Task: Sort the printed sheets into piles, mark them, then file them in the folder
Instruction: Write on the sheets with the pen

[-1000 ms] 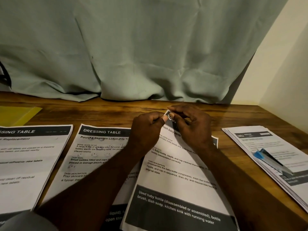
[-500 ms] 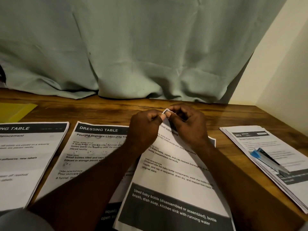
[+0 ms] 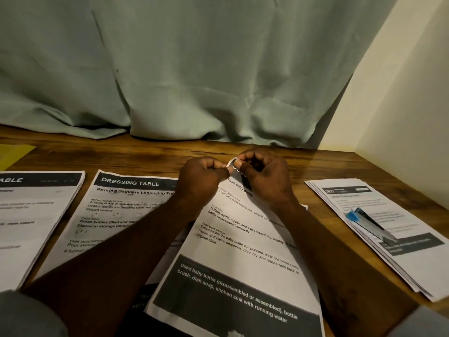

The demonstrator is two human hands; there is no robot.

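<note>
A printed baby-bottle sheet (image 3: 243, 263) lies tilted in front of me on the wooden table (image 3: 145, 156). Its far top corner is lifted and curled. My left hand (image 3: 202, 177) and my right hand (image 3: 266, 177) both pinch that corner between thumb and fingertips, close together. To the left lie two "Dressing Table" piles, one in the middle (image 3: 109, 215) and one at the far left (image 3: 31, 220). A stack of sheets (image 3: 403, 259) sits on the right with a blue-capped pen (image 3: 369, 223) lying on it. A yellow folder (image 3: 14, 153) shows at the far left edge.
A pale green curtain (image 3: 194, 69) hangs down onto the back of the table. A cream wall (image 3: 413, 93) closes in the right side. The table's right edge runs just past the right stack.
Both hands stay pinched on the sheet's top corner, which now curls up a little more. The view has shifted slightly; the piles have not moved.
</note>
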